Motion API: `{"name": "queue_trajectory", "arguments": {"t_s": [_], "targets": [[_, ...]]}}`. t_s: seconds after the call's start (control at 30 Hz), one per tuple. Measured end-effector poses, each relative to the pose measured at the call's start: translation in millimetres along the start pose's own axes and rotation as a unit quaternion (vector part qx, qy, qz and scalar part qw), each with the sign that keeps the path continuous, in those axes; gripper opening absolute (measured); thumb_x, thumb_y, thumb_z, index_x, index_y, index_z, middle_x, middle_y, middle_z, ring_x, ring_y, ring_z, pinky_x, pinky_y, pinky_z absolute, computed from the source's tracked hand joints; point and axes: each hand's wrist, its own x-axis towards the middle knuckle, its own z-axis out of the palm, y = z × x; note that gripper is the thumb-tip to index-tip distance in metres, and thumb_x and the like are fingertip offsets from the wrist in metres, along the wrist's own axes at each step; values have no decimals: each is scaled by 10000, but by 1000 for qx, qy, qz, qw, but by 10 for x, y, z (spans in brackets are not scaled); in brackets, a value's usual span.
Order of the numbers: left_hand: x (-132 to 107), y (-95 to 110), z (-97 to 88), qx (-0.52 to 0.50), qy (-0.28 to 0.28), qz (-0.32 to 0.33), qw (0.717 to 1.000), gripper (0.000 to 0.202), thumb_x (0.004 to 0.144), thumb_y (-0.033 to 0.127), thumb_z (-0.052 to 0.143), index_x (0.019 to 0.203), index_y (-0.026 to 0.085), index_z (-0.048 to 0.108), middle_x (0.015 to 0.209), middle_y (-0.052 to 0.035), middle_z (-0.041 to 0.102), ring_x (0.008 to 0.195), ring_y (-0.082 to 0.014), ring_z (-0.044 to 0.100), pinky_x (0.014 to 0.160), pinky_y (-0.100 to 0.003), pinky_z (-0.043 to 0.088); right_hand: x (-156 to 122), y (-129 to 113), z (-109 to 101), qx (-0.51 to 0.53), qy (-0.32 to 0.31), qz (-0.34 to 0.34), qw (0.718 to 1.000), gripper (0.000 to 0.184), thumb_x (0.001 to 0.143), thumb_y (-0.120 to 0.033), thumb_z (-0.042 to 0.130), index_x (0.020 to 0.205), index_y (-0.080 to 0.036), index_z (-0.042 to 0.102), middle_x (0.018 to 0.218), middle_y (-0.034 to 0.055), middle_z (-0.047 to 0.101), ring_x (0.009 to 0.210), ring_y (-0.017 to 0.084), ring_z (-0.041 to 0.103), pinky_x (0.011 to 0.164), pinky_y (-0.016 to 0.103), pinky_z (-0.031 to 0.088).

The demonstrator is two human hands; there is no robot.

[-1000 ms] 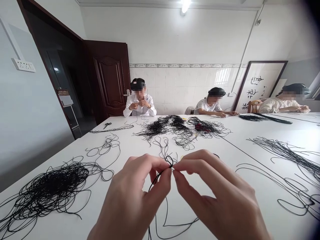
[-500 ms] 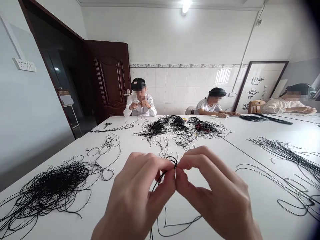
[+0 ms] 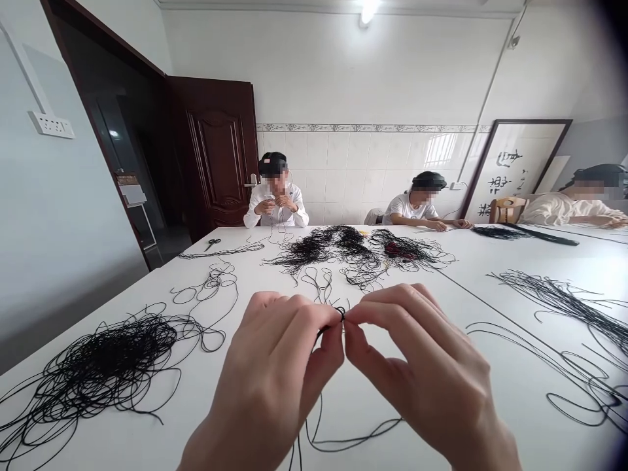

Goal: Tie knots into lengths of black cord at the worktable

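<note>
My left hand (image 3: 275, 373) and my right hand (image 3: 422, 373) meet fingertip to fingertip above the white table (image 3: 441, 314). Both pinch a thin black cord (image 3: 338, 313), which forms a tiny loop between the thumbs and forefingers. The cord's loose ends (image 3: 343, 439) hang down and curl on the table below my hands. Both hands are closed on the cord.
A large tangle of black cord (image 3: 98, 373) lies at my left, another heap (image 3: 343, 248) at the table's middle, and straighter strands (image 3: 564, 301) at the right. Scissors (image 3: 211, 244) lie at the far left. Three people (image 3: 277, 199) sit along the far side, working with cord.
My fingertips have drawn closer together and the loop of cord between them has become smaller. The view has shifted slightly.
</note>
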Motion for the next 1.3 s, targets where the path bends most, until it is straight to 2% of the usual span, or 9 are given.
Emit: {"name": "queue_trajectory", "arguments": {"t_s": [0.07,0.17,0.23,0.33,0.43,0.53,0.8,1.1,1.3], "targets": [[-10,-19,3,-2,3,21,1000,207,912,7,525,943,211,508,751,20,592,677,-144,519,700,-328,391,5,8,17,5,10,-10,1000,202,854,32,577,870,-165,534,740,20,582,668,128,503,607,306,411],[-15,-37,19,-31,42,56,997,224,893,-19,554,962,193,533,767,11,621,657,-134,496,675,-327,377,1,-6,61,14,45,-6,999,191,851,30,581,856,-156,540,742,19,574,661,118,492,589,299,403],[-7,-35,32,-60,58,46,995,215,891,-7,570,955,198,555,757,25,622,654,-121,513,674,-311,398,-5,-28,97,32,70,10,997,181,852,21,580,854,-157,543,747,16,568,663,112,490,581,291,413],[20,-12,34,-130,44,-58,989,208,873,49,604,891,253,574,728,79,613,640,-86,554,655,-223,464,-4,-53,149,74,104,27,991,195,836,27,581,854,-162,536,738,8,548,666,112,500,575,284,437],[43,9,6,-214,11,-161,963,206,859,101,618,839,306,602,716,117,636,647,-61,610,541,-126,474,3,-55,176,89,124,18,988,212,812,46,588,840,-157,533,730,10,544,667,116,515,568,288,437],[46,15,-17,-252,-19,-199,947,187,888,164,602,844,343,635,724,132,666,643,-52,642,447,-94,442,2,-41,173,75,117,11,990,210,809,46,598,827,-153,536,726,11,556,660,115,519,565,293,427],[34,25,19,-117,40,-175,977,147,860,188,629,807,325,614,665,143,647,587,-57,583,546,-110,473,31,-26,126,18,117,-13,993,192,798,28,660,833,-145,583,710,13,610,635,119,538,576,317,415],[19,59,3,-104,47,-149,982,178,841,129,632,819,304,610,635,126,585,529,-74,497,600,-143,488,15,16,102,-25,96,-27,995,179,804,12,679,858,-146,614,736,35,659,655,143,580,615,338,420],[37,80,7,-84,58,-147,984,176,835,123,632,811,295,605,642,129,614,599,-79,568,619,-151,493,24,-4,97,-25,111,-31,993,161,791,-3,692,821,-141,615,710,26,642,621,130,557,603,333,408]]}}
